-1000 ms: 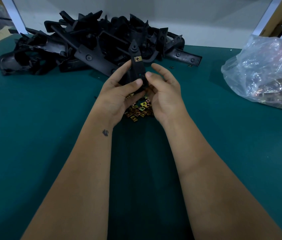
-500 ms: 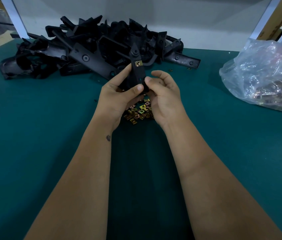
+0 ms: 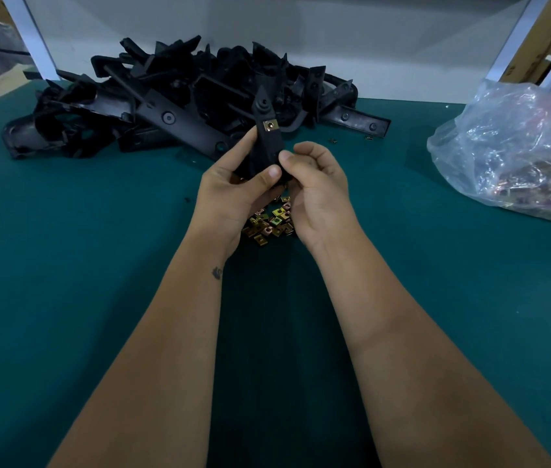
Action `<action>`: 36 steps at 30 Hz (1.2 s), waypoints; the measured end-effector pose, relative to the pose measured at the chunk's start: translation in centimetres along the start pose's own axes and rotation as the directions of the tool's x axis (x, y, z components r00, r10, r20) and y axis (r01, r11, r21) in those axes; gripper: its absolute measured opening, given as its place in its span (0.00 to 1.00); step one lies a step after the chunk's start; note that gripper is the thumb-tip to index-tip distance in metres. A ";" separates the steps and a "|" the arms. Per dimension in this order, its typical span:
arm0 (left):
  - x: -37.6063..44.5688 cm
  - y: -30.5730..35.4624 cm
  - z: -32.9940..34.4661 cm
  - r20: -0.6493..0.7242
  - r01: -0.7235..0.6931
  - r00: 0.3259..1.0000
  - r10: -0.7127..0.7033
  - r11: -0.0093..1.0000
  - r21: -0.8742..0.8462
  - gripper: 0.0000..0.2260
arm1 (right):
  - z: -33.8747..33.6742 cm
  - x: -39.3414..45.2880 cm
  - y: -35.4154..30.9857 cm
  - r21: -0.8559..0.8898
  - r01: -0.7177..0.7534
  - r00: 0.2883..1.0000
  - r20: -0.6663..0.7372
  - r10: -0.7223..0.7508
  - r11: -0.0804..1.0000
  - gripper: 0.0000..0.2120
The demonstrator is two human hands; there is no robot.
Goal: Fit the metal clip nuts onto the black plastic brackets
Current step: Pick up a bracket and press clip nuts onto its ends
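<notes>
Both hands, left hand (image 3: 233, 194) and right hand (image 3: 318, 187), pinched one black plastic bracket (image 3: 269, 143) bearing one fitted brass-coloured metal clip nut (image 3: 269, 125); the heap of black brackets (image 3: 172, 106) at the desk's far edge and loose clip nuts (image 3: 272, 222) remained.

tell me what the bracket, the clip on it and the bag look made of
Bracket: looks like matte black moulded plastic, dull with no glint. Clip: likely thin plated metal, with a brassy yellow sheen. Bag: thin clear plastic film, crinkled and glossy, contents showing through.

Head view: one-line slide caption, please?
Both hands, left hand and right hand, hold a black bracket bearing one clip nut above loose nuts.
</notes>
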State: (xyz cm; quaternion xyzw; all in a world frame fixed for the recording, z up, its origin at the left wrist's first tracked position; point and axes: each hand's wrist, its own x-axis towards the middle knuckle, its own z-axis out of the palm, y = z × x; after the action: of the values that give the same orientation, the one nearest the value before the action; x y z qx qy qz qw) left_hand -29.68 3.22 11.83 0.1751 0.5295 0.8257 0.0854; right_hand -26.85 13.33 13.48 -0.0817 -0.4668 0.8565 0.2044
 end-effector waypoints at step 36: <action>0.8 0.0 0.4 -0.158 0.059 0.982 -0.100 0.968 -0.245 0.10 | -0.3 -0.5 1.9 -0.863 0.450 0.815 0.291 -0.501 0.231 0.13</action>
State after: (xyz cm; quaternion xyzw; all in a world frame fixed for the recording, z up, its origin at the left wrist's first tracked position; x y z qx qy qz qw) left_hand -30.22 3.79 12.18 0.0713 0.4381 0.8912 0.0939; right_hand -26.86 12.42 11.73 -0.0537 -0.8493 0.3550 0.3870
